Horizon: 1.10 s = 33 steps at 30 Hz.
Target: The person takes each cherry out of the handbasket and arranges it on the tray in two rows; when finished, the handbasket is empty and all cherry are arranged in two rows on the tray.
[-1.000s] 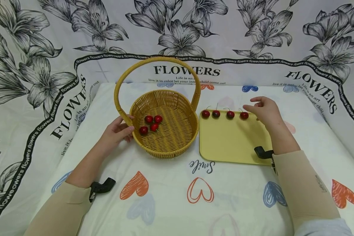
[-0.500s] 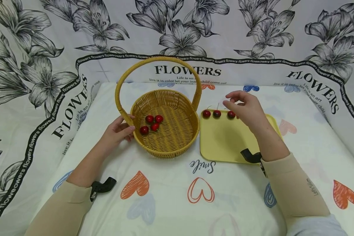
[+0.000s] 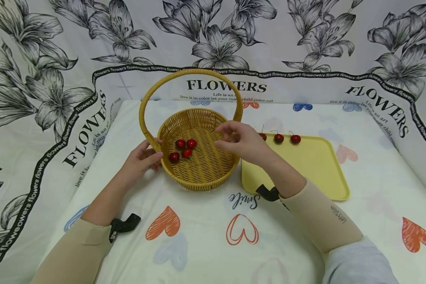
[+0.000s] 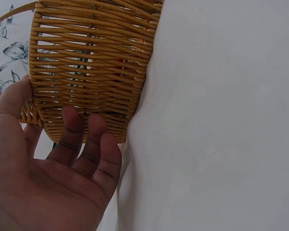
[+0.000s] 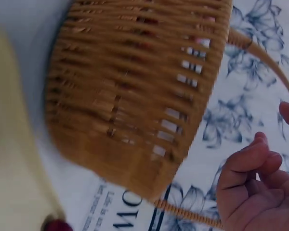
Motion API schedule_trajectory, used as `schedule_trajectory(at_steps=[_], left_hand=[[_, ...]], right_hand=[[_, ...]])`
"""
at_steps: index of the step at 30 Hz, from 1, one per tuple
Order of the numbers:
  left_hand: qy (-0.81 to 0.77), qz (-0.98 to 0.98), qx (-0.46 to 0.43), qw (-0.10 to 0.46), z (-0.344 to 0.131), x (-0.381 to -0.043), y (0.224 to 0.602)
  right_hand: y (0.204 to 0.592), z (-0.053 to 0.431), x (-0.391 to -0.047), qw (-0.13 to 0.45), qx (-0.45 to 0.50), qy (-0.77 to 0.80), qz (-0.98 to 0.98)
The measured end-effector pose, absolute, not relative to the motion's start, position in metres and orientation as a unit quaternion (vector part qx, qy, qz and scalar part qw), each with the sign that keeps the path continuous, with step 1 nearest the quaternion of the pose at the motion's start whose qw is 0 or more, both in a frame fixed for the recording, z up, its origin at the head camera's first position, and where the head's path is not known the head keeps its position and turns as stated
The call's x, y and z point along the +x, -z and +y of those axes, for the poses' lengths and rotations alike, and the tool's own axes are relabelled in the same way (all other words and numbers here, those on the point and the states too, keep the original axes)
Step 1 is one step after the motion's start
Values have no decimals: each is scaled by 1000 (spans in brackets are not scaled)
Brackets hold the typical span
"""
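Note:
A woven basket (image 3: 200, 182) with a tall arched handle (image 3: 191, 71) stands left of centre in the head view. Several red cherries (image 3: 180, 143) lie in its left part. My left hand (image 3: 138, 159) holds the basket's left side at the handle's base, thumb at the rim; in the left wrist view other fingers (image 4: 91, 139) curve along the outer wall. Over the basket's right part is my right hand (image 3: 246, 142), fingers partly bent, a gap between thumb and forefinger and no cherry showing there. Stemmed cherries (image 3: 295, 139) lie along the far edge of a yellow tray (image 3: 305, 165).
The tray sits just right of the basket on a white cloth (image 3: 206, 252) printed with hearts. Behind the table hangs a flower-printed fabric (image 3: 220, 43). The right forearm crosses over the tray's near left part.
My right hand has swept left from the tray's far right cherry, across the row, to over the basket. The far right cherry is uncovered again. My left hand stays at the basket.

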<state>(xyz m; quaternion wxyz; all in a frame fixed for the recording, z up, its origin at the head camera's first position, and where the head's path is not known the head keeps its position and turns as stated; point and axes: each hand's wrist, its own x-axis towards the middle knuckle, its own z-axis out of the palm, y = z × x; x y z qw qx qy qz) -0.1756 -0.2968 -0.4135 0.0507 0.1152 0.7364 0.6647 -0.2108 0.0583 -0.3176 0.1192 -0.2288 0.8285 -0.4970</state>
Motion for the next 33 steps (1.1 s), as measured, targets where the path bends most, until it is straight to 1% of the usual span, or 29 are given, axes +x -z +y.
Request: schedule_trajectory(at_steps=[6, 11, 19, 25, 33], left_hand=[[-658, 743, 111, 53, -298, -177, 415], [-652, 748, 117, 51, -299, -178, 413], [-648, 752, 111, 51, -299, -177, 415], [-654, 747, 107, 53, -299, -177, 416], [-658, 743, 112, 48, -299, -176, 415]], right_hand=[[320, 24, -214, 161, -270, 445, 839], [328, 2, -218, 179, -287, 404, 850], [351, -22, -231, 214, -280, 337, 873], [364, -33, -241, 223, -286, 293, 885], [372, -41, -246, 198, -294, 255, 900]])
